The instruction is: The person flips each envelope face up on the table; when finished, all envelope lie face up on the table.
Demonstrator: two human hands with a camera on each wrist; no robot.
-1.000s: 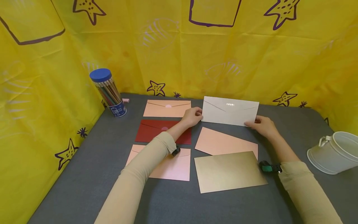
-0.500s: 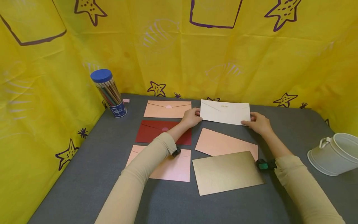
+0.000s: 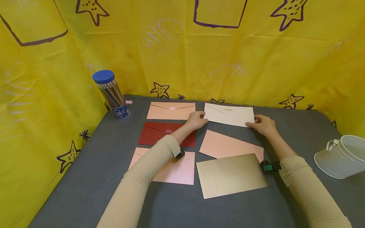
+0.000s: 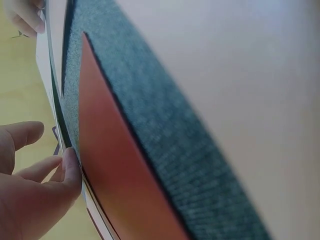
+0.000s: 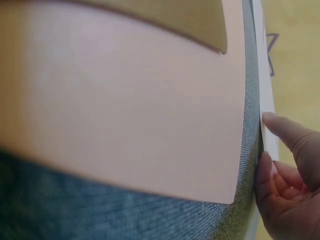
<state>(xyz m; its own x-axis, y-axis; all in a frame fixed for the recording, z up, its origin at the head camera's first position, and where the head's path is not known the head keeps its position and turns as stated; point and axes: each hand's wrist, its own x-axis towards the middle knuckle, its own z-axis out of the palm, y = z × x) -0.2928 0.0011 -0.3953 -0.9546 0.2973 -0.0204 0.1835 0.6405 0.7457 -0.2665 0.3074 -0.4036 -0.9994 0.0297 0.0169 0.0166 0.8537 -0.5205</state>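
Note:
A white envelope (image 3: 228, 114) with small gold lettering on its flap lies low over the back of the grey table, right of centre. My right hand (image 3: 263, 125) pinches its near right corner, thumb on top and fingers at the edge. At the left end, my left hand (image 3: 196, 120) is right at the envelope's edge; in the left wrist view its thumb and fingers (image 4: 72, 170) are spread apart. Left of it are a peach envelope (image 3: 171, 114) and a red envelope (image 3: 156, 134), partly covered by my left arm. A pink envelope (image 3: 174, 172) lies nearer.
In front of the white envelope, a gold envelope (image 3: 232, 177) overlaps another peach envelope (image 3: 228, 144). A blue-lidded tub of pencils (image 3: 111, 95) stands at the back left, beside a small pink block (image 3: 129, 102). A white bucket (image 3: 342, 156) is at the right. Yellow cloth (image 3: 182, 47) hangs behind.
The white envelope has tipped down from a raised slant to nearly flat and shifted slightly left. My right hand has moved left with it; my left hand stays at its edge.

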